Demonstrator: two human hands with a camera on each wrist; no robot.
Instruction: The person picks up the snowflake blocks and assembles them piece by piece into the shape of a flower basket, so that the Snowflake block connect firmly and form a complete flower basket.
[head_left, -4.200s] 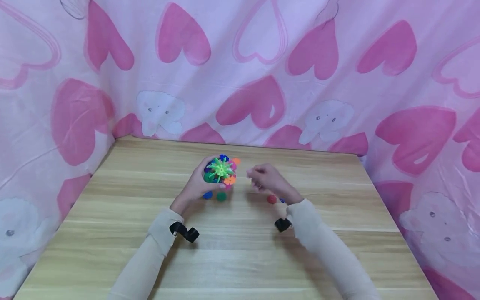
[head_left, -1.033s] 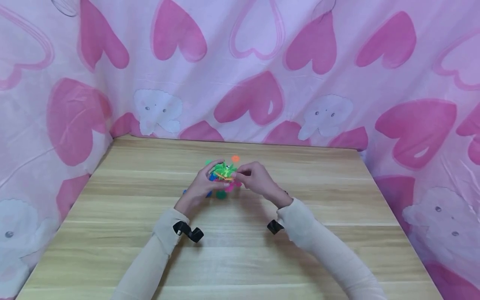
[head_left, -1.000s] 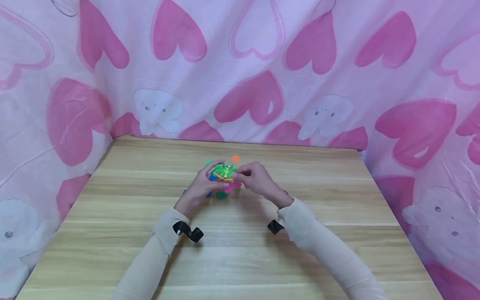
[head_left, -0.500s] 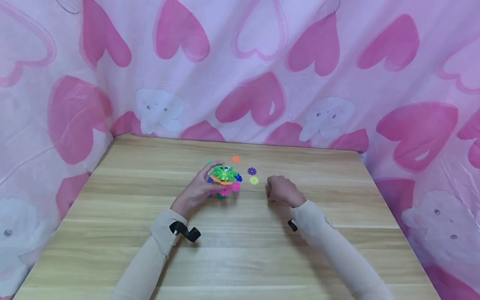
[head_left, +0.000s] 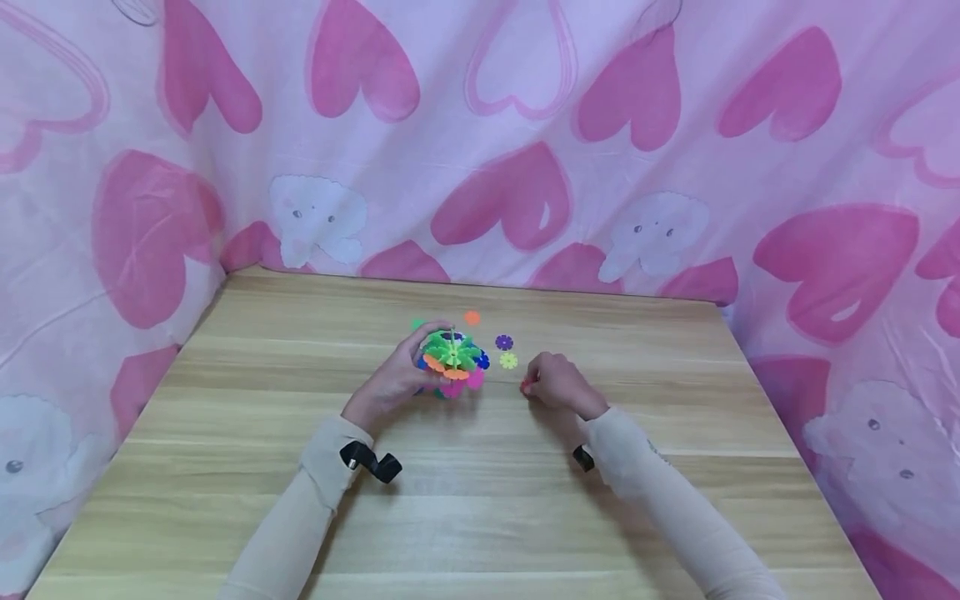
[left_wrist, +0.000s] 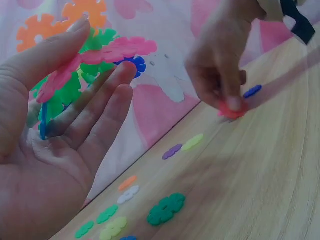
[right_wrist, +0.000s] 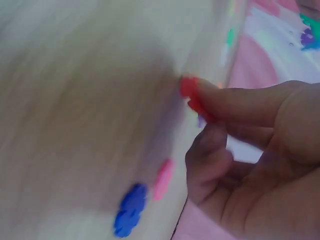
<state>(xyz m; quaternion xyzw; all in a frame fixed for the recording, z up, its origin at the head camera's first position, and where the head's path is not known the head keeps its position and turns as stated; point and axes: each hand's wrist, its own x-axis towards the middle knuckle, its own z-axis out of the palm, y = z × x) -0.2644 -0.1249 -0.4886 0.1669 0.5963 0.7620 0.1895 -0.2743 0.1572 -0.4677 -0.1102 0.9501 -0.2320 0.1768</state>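
My left hand (head_left: pixel 390 379) holds a cluster of interlocked plastic snowflake discs (head_left: pixel 453 354), raised over the table. Green, orange, pink and blue discs make it up; in the left wrist view, the thumb (left_wrist: pixel 50 52) lies across its near side with the fingers behind. To the right, my right hand (head_left: pixel 562 383) pinches a red snowflake disc (right_wrist: pixel 189 87) between thumb and fingertips. The red disc (left_wrist: pixel 234 107) shows close over the tabletop in the left wrist view. A blue disc (right_wrist: pixel 131 210) and a pink disc (right_wrist: pixel 163 179) lie near that hand.
Between the hands, a purple disc (head_left: pixel 504 342) and a yellow disc (head_left: pixel 508 361) lie flat. An orange disc (head_left: pixel 472 317) sits behind the cluster. Several more, including a dark green disc (left_wrist: pixel 166 209), lie below the left hand. A pink heart-print curtain (head_left: pixel 495 200) bounds the wooden table (head_left: pixel 465 517).
My right hand has left the cluster, moved right and picked up the red disc, then drifted slightly left with it. The cluster has tilted, its orange discs now at the front.
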